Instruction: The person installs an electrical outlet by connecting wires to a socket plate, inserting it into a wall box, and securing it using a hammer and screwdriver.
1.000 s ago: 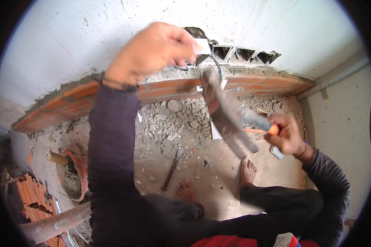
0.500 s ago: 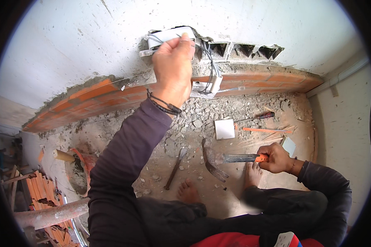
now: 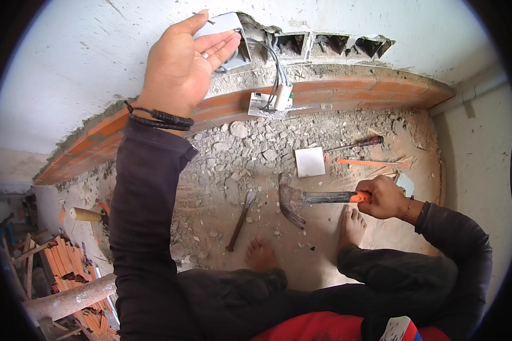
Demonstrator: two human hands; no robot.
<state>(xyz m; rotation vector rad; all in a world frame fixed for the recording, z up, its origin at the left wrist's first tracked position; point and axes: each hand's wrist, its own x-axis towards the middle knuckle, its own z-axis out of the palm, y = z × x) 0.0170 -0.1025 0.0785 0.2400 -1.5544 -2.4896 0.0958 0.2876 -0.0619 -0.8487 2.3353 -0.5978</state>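
My left hand (image 3: pixel 182 65) is up at the wall, palm turned up, with its thumb apart and its fingers stretched across the front of a white electrical box (image 3: pixel 228 24). The box sits at the left end of a row of broken-out brick cavities; part of it is hidden behind my fingers. Grey wires (image 3: pixel 275 55) run from beside it to a white socket plate (image 3: pixel 261 106) hanging against the bricks. Lower right, my right hand (image 3: pixel 381 197) grips the orange end of a claw hammer (image 3: pixel 324 197), its head pointing left above the floor.
Rubble (image 3: pixel 250 142) covers the floor along the brick course (image 3: pixel 347 91). A chisel (image 3: pixel 240 221) lies near my bare feet. To the right are a white square plate (image 3: pixel 309 162), a screwdriver (image 3: pixel 355 145) and an orange strip (image 3: pixel 370 162). Broken bricks (image 3: pixel 68 261) are piled at lower left.
My left hand has shifted left and rolled from a closed grip at the box's front to a palm-up spread. The box's visible face looks tilted differently. My right hand still holds the hammer.
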